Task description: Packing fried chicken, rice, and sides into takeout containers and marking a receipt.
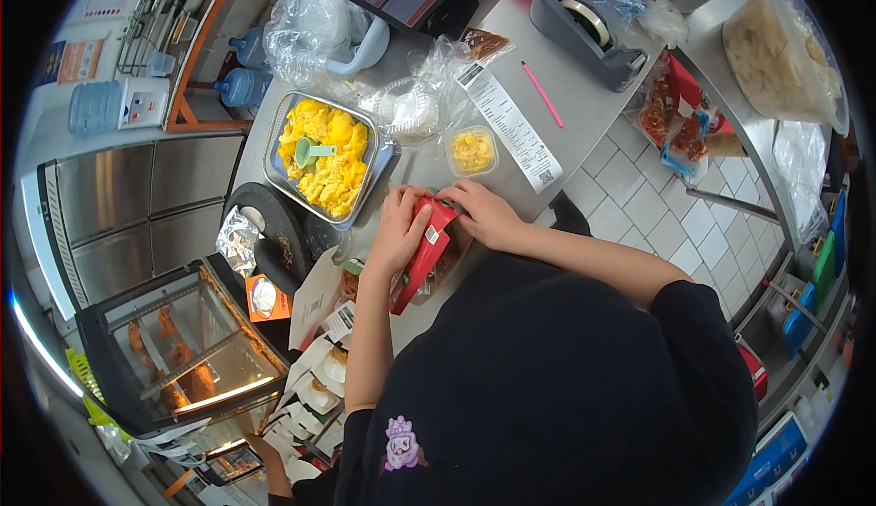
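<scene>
**On the steel counter: 2 hands closed on a red packet**

At the near edge of the steel counter [584,95], both hands meet on a red packet [422,255]. The packet is long and flat, tilted, with its upper end between the hands and its lower end pointing down toward the person's body.

1. Left hand [399,228]: fingers curled around the packet's upper left edge, closed on it. The packet's body extends below and to the right of this hand.
2. Right hand [484,214]: fingers bent down onto the packet's top end, touching it from the right. Whether the fingertips pinch the edge or only press on it cannot be told.

Surrounding items:
- A small clear tub of yellow food [472,151] stands just beyond the hands, apart from them.
- A metal tray of yellow food [324,155] lies to the left of the tub, with a pale green scoop [308,151] resting in it.
- A long paper receipt [511,127] lies flat beyond the right hand.
- A pink pen [542,93] lies further back, near a grey tape dispenser [584,27].
- A round clear lid [403,109] lies between tray and receipt.
</scene>
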A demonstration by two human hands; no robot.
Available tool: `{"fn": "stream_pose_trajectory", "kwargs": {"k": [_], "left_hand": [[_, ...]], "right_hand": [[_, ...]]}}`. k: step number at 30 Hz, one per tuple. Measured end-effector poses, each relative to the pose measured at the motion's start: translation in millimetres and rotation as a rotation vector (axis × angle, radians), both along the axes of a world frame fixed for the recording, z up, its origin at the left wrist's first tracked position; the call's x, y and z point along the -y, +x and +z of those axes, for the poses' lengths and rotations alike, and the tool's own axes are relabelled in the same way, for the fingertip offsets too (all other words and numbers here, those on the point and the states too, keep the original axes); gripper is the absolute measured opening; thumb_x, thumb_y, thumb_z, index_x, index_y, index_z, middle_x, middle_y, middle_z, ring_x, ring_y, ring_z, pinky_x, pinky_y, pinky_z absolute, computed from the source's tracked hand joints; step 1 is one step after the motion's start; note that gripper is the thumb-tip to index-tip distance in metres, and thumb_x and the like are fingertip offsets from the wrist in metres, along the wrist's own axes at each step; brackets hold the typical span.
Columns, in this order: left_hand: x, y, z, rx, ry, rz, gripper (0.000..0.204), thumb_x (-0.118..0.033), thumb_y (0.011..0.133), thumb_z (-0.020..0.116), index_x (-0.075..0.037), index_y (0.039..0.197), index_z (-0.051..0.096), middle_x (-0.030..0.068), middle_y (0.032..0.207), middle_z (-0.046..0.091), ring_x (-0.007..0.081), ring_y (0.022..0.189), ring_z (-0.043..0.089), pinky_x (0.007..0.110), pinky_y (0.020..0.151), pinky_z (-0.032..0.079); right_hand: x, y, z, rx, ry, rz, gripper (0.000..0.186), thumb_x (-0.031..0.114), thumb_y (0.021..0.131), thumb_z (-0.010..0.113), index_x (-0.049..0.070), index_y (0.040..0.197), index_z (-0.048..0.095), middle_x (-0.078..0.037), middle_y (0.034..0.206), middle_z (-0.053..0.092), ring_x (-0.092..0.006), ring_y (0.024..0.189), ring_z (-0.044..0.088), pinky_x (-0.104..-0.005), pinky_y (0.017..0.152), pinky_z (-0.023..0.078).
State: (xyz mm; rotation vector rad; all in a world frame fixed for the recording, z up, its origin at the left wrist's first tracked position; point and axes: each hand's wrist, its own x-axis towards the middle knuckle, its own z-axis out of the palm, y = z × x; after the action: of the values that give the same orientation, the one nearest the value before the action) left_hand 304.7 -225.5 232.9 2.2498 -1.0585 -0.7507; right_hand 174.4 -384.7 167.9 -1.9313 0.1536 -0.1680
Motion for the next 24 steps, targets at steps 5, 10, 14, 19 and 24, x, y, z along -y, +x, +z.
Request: {"fn": "stream_pose_trajectory", "kwargs": {"k": [5, 10, 14, 19, 24], "left_hand": [[2.5, 2.1, 1.1, -0.038, 0.002, -0.036, 0.029, -0.02, 0.101, 0.044, -0.002, 0.12, 0.055, 0.0179, 0.12, 0.049, 0.0347, 0.121, 0.048, 0.041, 0.108, 0.035], [2.2, 6.2, -6.1, -0.048, 0.023, -0.056, 0.025, -0.017, 0.099, 0.044, -0.001, 0.115, 0.054, 0.018, 0.118, 0.049, 0.0353, 0.117, 0.048, 0.041, 0.106, 0.036], [0.6, 1.6, -12.9, 0.001, 0.054, -0.052, 0.023, -0.013, 0.095, 0.047, -0.001, 0.113, 0.053, 0.0169, 0.116, 0.048, 0.0351, 0.115, 0.048, 0.04, 0.105, 0.037], [-3.6, -3.5, -19.8, -0.124, -0.009, 0.017, 0.023, -0.013, 0.092, 0.051, -0.002, 0.111, 0.055, 0.0176, 0.118, 0.05, 0.037, 0.117, 0.048, 0.044, 0.104, 0.039], [1.5, -9.7, -21.6, -0.012, -0.014, -0.025, 0.02, -0.011, 0.091, 0.05, -0.003, 0.109, 0.057, 0.017, 0.118, 0.051, 0.0345, 0.113, 0.051, 0.042, 0.099, 0.042]], "right_hand": [[-6.5, 2.1, -3.6, -0.074, 0.196, -0.002, 0.035, 0.006, 0.084, 0.062, 0.008, 0.118, 0.057, -0.012, 0.113, 0.056, -0.0334, 0.111, 0.057, -0.0431, 0.089, 0.051], [-8.7, 2.8, -7.0, -0.008, 0.017, 0.068, 0.044, -0.001, 0.079, 0.064, 0.007, 0.121, 0.055, -0.011, 0.114, 0.055, -0.0301, 0.105, 0.06, -0.0396, 0.087, 0.052], [-9.1, -0.3, -9.4, -0.032, 0.245, 0.019, 0.043, -0.001, 0.077, 0.065, 0.005, 0.119, 0.058, -0.013, 0.112, 0.059, -0.0294, 0.1, 0.062, -0.0383, 0.086, 0.052], [-7.1, -12.3, -16.4, -0.053, 0.127, 0.084, 0.041, 0.004, 0.075, 0.068, 0.003, 0.116, 0.065, -0.015, 0.108, 0.065, -0.0293, 0.101, 0.064, -0.0386, 0.09, 0.052], [0.0, -18.1, -12.7, 0.076, 0.021, 0.166, 0.045, 0.008, 0.077, 0.068, 0.002, 0.122, 0.063, -0.015, 0.112, 0.066, -0.0317, 0.107, 0.063, -0.041, 0.094, 0.051]]}}
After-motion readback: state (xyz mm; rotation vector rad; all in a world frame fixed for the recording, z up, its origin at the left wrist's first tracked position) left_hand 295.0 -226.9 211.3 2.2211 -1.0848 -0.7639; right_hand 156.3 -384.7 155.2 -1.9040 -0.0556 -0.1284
